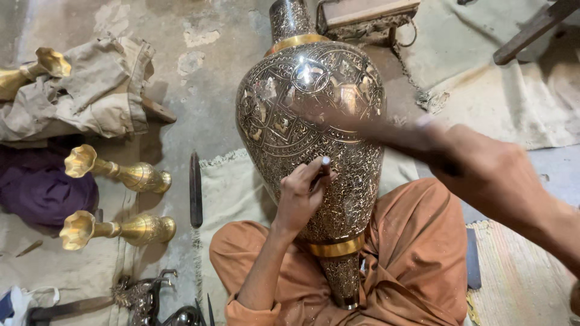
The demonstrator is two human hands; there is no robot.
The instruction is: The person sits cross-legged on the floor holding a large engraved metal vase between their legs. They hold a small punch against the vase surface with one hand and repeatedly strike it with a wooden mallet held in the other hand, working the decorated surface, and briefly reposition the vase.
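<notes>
Across the seated person's lap, lying on the orange cloth [417, 253] of the trousers, rests a large engraved metal vase [311, 127], its narrow foot toward the body and its neck pointing away over the concrete floor [199, 78]. It looks heavy and rigid, with a hard polished skin that would slide under a loose grip; the fine chased pattern would likely dent or scratch if knocked, so I would judge the plain gold bands near the foot and the shoulder, or the narrow neck, the safest places to take hold. The left hand [300, 196] presses against the belly of the vase, fingers curled together round a small chisel-like tool [324, 168] whose tip meets the metal. The right hand [483, 175] is closed round a handle [374, 134] that is blurred with motion, above the vase; what sits at its end I cannot tell. Two brass trumpet-mouthed vases [115, 175] lie to the left.
</notes>
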